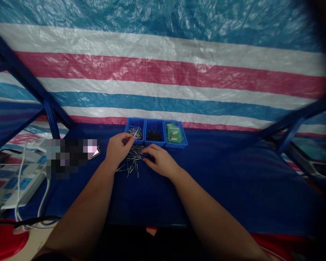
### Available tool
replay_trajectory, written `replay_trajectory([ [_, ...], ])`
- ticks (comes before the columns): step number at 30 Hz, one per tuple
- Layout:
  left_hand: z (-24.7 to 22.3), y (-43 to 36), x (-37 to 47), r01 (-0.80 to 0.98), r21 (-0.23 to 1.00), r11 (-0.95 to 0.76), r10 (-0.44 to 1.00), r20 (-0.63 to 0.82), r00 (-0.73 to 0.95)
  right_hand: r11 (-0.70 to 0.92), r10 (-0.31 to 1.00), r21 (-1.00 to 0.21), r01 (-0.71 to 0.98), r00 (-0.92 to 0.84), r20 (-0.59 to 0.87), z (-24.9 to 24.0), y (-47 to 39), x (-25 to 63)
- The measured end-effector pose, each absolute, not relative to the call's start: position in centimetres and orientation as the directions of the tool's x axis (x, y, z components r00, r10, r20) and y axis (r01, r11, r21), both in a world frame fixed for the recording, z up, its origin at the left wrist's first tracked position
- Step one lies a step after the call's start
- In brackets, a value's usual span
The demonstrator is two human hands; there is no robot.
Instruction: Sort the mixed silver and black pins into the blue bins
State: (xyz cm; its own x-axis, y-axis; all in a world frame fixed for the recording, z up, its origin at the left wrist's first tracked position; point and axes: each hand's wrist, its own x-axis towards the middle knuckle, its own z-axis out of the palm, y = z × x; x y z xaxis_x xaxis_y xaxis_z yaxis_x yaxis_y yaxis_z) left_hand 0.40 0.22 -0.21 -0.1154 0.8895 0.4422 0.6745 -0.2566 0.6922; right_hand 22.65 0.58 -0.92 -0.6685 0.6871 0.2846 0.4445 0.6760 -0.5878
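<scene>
My left hand (119,145) is at the front edge of the left blue bin (126,127), thumb and fingertips pinched together. What lies in the pinch, if anything, is too small to make out. In that bin are short silvery metal pieces (135,132). Below it, a loose pile of thin metal rods (134,154) is spread on the blue table surface. My right hand (161,159) rests at the pile's right side, its thumb and index finger curved but apart at the rod ends, with no held piece visible.
A middle bin with dark small pieces (154,135) and a right bin with green-and-white packets (174,132) adjoin the left one. At left are white power strips (27,190), cables and a partly blurred phone (96,152). Blue frame bars (51,116) and striped sheeting (163,69) stand behind.
</scene>
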Motion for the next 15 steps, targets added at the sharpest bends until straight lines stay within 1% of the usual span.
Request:
replay_trajectory([
  [2, -0.59, 0.39, 0.17, 0.693, 0.688, -0.214, 0.91, 0.398, -0.114, 0.708, 0.651, -0.531, 0.466, -0.723, 0.233, -1.1, 0.38, 22.39],
  [5, -0.93, 0.49, 0.04, 0.701, 0.686, -0.196, 0.922, 0.373, -0.107, 0.727, 0.64, -0.469, 0.502, -0.742, 0.199, -1.46, 0.37, 22.04],
  [11, -0.89, 0.41, 0.0, 0.712, 0.671, -0.204, 0.94, 0.339, -0.05, 0.696, 0.675, -0.478, 0.536, -0.716, 0.178, -1.53, 0.82, 21.9],
  [15, -0.61, 0.26, 0.09, 0.703, 0.657, -0.27, 0.947, 0.314, 0.071, 0.647, 0.73, -0.48, 0.593, -0.663, 0.166, -1.48, 1.01, 22.13],
])
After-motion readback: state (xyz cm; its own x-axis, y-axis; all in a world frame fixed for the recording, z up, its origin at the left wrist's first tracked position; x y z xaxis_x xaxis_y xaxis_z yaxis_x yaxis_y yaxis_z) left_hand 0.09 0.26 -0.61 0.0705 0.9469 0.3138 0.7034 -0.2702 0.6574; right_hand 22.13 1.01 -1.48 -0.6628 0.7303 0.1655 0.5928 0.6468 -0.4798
